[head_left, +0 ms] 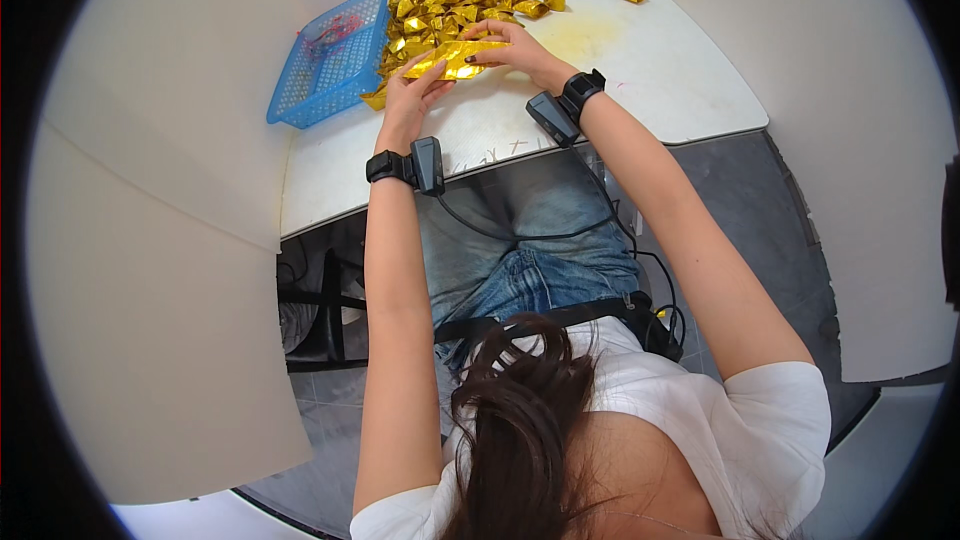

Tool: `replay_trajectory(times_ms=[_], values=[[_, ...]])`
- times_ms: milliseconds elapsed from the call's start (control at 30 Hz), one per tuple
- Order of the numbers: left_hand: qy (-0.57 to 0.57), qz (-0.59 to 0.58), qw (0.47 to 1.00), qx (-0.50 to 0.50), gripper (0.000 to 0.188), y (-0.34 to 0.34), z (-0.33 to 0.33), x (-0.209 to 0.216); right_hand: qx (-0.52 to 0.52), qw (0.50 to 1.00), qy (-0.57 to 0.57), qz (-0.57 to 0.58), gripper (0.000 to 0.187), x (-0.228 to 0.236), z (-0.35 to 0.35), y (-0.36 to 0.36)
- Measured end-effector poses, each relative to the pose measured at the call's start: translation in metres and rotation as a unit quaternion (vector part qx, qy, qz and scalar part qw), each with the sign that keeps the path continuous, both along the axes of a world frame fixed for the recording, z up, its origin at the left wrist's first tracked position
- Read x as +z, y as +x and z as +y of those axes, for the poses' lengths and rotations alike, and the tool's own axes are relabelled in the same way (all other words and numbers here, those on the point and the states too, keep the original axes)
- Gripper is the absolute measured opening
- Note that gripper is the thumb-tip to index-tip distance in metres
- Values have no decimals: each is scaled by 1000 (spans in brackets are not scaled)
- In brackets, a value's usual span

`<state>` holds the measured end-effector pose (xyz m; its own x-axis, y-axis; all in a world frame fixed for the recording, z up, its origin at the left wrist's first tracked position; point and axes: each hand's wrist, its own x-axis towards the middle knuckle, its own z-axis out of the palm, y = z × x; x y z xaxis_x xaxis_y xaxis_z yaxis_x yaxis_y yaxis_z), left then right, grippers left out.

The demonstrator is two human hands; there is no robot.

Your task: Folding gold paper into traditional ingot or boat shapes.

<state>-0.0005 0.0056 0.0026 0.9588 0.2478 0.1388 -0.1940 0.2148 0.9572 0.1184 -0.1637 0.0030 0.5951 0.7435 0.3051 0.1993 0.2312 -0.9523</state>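
Observation:
A partly folded piece of gold foil paper [458, 62] is held up between my two hands over the white table. My left hand [408, 98] pinches its left end, thumb on the near side. With thumb and fingers, my right hand [512, 48] grips the right end. Just behind the foil lies a heap of folded gold paper ingots [440, 10], which my fingers partly hide. More gold foil [376, 98] shows beside my left hand, near the basket.
A blue plastic basket [300, 105] with pinkish-red stuff in it stands at the table's left edge. Folded ingots stretch in a row to the far right of the white table [660, 90]. Pale partitions rise on both sides. Cables hang from the black wrist devices across my lap.

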Motion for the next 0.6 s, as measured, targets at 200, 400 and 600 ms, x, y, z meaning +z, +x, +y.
replay_trajectory(times_ms=[200,400,600], values=[[-1,4,1000,-5,45,0,-1,1,30,999,11,-14,34,-2,0,4],[-21,4,1000,-11,45,-1,-2,2,-11,998,-58,17,37,-5,0,2],[-14,13,999,-26,49,-1,-2,1,0,999,-53,4,35,-4,0,3]])
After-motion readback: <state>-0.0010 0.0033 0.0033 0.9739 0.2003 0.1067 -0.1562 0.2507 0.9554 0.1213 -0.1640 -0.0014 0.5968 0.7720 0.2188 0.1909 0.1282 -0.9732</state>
